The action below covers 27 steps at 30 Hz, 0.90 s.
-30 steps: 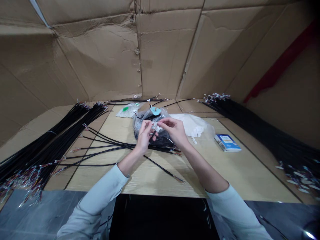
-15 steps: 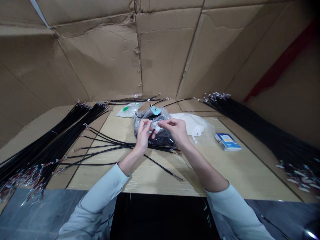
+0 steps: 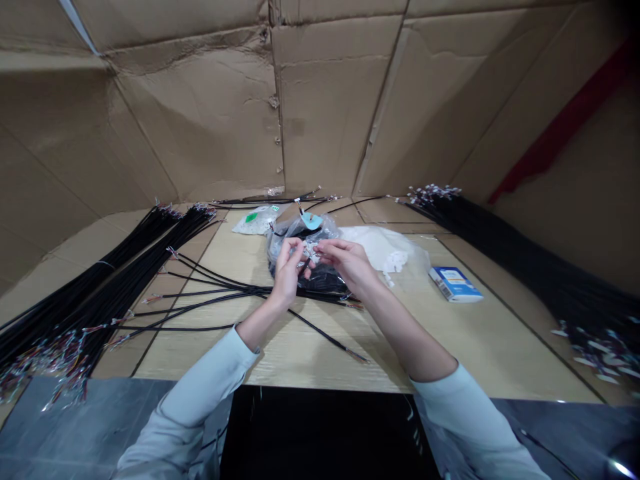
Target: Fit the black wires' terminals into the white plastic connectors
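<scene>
My left hand (image 3: 287, 270) is raised over the wooden table (image 3: 480, 340), fingers pinched round the upper end of a thin black cable (image 3: 320, 331) that trails down toward the table's front. My right hand (image 3: 347, 263) is close beside it, fingertips pinched at the cable's small white connector end (image 3: 310, 252). Both hands hover just in front of a clear plastic bag of black parts (image 3: 305, 257).
A fan of loose black cables (image 3: 200, 293) lies left of centre, a big black cable bundle (image 3: 85, 293) at the far left and another (image 3: 525, 260) at the right. Behind are a white bag of connectors (image 3: 385, 250), a small green-labelled bag (image 3: 257, 220) and a blue-white box (image 3: 455, 283). Cardboard walls surround.
Both hands stay almost in place; the right hand's fingers have shifted slightly at the cable end. The cable still hangs from the left hand.
</scene>
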### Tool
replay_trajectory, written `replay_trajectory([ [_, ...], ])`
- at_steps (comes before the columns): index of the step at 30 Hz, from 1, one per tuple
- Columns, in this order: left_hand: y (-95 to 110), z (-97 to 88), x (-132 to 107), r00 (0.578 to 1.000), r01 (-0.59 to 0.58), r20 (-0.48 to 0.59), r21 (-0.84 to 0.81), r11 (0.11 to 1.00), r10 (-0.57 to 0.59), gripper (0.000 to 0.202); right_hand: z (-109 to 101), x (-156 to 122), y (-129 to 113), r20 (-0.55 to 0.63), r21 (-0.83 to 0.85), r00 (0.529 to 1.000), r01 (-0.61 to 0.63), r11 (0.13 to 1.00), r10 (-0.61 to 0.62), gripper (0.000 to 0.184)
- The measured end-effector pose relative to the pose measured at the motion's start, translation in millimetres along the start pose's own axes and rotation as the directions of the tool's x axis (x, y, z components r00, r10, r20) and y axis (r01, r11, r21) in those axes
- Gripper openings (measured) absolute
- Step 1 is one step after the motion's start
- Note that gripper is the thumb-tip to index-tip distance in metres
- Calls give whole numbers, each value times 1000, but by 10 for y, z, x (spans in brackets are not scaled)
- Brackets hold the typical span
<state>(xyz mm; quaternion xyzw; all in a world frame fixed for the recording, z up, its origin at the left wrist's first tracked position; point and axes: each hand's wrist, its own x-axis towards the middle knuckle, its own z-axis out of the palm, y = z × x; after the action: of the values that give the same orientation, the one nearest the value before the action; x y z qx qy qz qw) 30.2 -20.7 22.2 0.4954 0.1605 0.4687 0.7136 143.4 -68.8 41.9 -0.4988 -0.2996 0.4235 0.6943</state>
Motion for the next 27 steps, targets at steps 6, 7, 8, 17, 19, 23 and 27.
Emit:
replay_trajectory([
  [6,1,9,-7,1000,-4,19,-6,1000,4,27,25,-17,9,1,86,997,-77,993,77,29],
  [7,2,12,-8,1000,-4,18,-5,1000,4,28,28,-21,5,7,76,998,-69,995,68,28],
  [8,3,14,-8,1000,-2,18,-5,1000,2,28,30,-25,-1,16,61,998,-59,996,58,28],
  [17,-43,7,-20,1000,-30,11,135,990,29,27,50,-92,-112,-4,-173,1000,15,985,-16,22],
  [19,-41,13,-34,1000,-26,10,165,986,25,27,66,-95,-93,-29,-267,997,61,962,-72,21],
  [23,-31,26,-53,1000,-2,5,173,985,1,28,88,-87,-23,-64,-325,988,113,939,-142,15],
  [27,-34,29,-46,1000,0,-8,159,987,2,27,86,-87,19,-100,-322,980,132,937,-173,16],
])
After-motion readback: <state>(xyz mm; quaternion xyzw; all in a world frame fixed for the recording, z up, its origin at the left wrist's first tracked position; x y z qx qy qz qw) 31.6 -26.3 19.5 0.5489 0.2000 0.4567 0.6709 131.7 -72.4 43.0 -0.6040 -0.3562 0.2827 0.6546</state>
